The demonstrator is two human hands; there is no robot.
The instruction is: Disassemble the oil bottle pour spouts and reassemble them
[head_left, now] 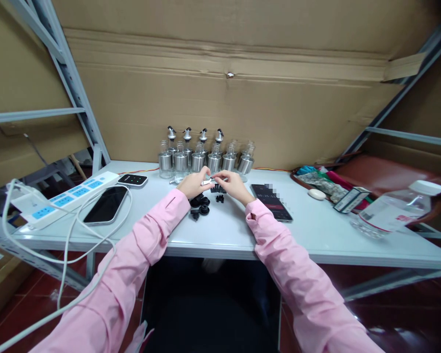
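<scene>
My left hand [194, 183] is closed around a small silver-white piece [207, 182] over the middle of the table. Fingertip to fingertip with it, my right hand [231, 182] pinches something tiny and dark at the end of that piece; its shape is too small to make out. Below my left hand lie loose black caps and stopper parts [203, 210]. Several small black pieces [219, 198] are grouped beneath my right hand. Behind both hands stand rows of glass bottles with steel sleeves [214, 161]. Some in the back row carry silver pourer spouts with black tips [203, 133].
A phone with a timer [275, 203] lies right of my right hand. Leftward are a white power strip [69, 198], another phone [106, 205], a small black device [133, 180] and white cables. A plastic bottle [393, 211] and small box [352, 200] are at the right.
</scene>
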